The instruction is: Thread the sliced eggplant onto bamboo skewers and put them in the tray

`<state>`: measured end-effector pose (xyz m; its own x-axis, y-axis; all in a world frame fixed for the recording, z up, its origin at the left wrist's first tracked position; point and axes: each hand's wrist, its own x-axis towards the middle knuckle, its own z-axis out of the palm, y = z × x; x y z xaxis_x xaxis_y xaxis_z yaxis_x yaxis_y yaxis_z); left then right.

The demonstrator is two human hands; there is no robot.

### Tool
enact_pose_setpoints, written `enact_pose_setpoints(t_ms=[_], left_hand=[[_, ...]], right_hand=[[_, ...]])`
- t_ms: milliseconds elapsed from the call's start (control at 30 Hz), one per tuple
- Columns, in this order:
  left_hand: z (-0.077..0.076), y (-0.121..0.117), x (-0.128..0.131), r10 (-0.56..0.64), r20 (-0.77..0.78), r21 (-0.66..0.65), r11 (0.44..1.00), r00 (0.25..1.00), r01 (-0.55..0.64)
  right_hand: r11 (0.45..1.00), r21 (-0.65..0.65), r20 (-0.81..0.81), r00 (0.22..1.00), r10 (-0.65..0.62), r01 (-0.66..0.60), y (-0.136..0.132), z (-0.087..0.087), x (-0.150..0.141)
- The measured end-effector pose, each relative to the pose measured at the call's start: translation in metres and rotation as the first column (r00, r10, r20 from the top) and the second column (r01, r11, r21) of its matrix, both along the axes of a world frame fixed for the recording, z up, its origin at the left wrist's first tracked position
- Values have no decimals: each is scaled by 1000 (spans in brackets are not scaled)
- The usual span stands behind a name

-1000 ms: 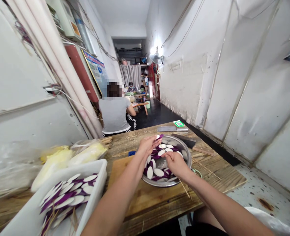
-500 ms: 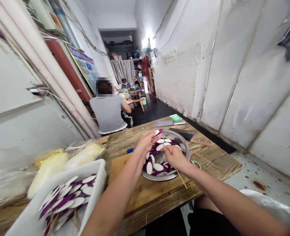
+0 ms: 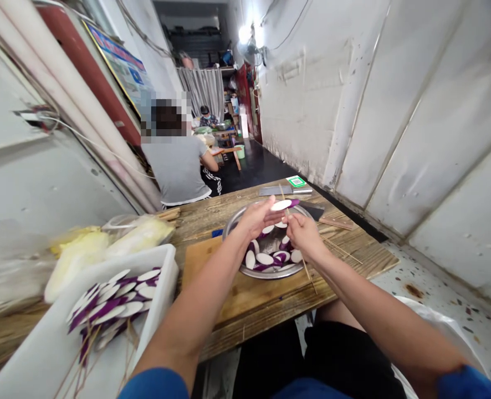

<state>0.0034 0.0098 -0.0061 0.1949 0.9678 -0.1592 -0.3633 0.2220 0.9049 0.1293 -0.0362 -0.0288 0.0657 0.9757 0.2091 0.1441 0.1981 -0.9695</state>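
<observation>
Over the metal bowl (image 3: 234, 220), my left hand (image 3: 257, 217) is closed on a purple-skinned eggplant slice (image 3: 281, 205) with a white face, its thumb above and fingers below. My right hand (image 3: 304, 233) pinches a thin bamboo skewer (image 3: 282, 192) just under that slice. The skewer's tip sticks up beyond the slice, so it appears to run through it. More cut eggplant slices (image 3: 264, 259) lie in the bowl beneath both hands. The bowl rests partly on a wooden cutting board (image 3: 199, 263).
At left, a white bin (image 3: 169, 266) holds skewered eggplant slices (image 3: 112, 305). Behind it lie bags with yellowish contents (image 3: 139, 241). A cleaver (image 3: 275, 191), a dark-bladed knife (image 3: 337, 223) and loose skewers (image 3: 343, 249) are on the table. A person in grey (image 3: 174, 169) sits ahead.
Both hands have risen slightly away from me and to the right. The skewer's tip now shows past the eggplant slice. My view has tilted down.
</observation>
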Motion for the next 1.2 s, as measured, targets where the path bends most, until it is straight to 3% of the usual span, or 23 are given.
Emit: enact_pose_setpoints(t_ms=[100,233,333,467,533,600,667,733,767,833,967,1067,1200], left_hand=[[0,5,-8,190,-213,160,974,958,-158],[-6,23,-14,248,-623,320,946,742,-47],[-21,40,-4,243,-691,247,964,681,-93],[-50,58,14,296,-605,85,947,739,-310],[-59,61,15,274,-615,13,941,739,-339],[-60,62,8,180,-704,22,972,687,-232],[-54,59,-3,74,-782,88,996,619,-8],[-44,55,-14,3,-807,136,974,590,181],[-39,52,-17,-18,-798,143,965,603,219],[-29,48,-21,-12,-714,146,975,700,165],[-11,41,-20,51,-222,4,999,974,-52],[-3,39,-19,74,97,-84,994,993,-66],[2,37,-21,89,197,-152,987,976,-59]], right_hand=[[999,-35,-170,985,-33,27,1,11,12],[999,-35,-220,975,-20,13,3,12,21],[998,41,-148,988,-46,53,6,4,21],[994,79,-64,995,-73,78,10,-5,20],[992,106,-26,998,-64,67,11,-7,21],[989,144,25,999,-42,38,12,-9,22],[984,177,71,997,-24,12,11,-9,24],[982,191,94,995,-12,-6,10,-9,24],[981,193,103,995,-4,-16,9,-9,25],[980,191,138,990,27,-53,8,-8,25],[977,152,240,965,109,-148,6,-6,25],[971,106,252,950,183,-215,4,-4,23],[959,27,179,946,272,-281,0,1,21]])
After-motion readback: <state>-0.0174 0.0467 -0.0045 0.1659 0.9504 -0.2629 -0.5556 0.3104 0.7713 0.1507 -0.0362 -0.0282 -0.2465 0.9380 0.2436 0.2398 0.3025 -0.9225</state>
